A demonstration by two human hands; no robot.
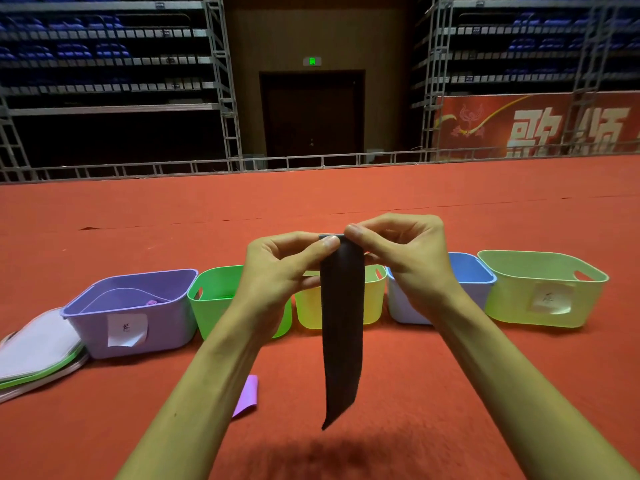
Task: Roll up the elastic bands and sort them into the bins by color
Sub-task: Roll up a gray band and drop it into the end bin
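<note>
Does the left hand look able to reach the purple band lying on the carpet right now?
Probably not yet: the left hand pinches the dark band together with the right hand. The purple band lies uncovered close below, so once freed, likely yes.

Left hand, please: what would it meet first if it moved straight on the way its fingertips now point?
Probably the right hand: the left hand points across the top edge of the dark band, which both pinch.
</note>
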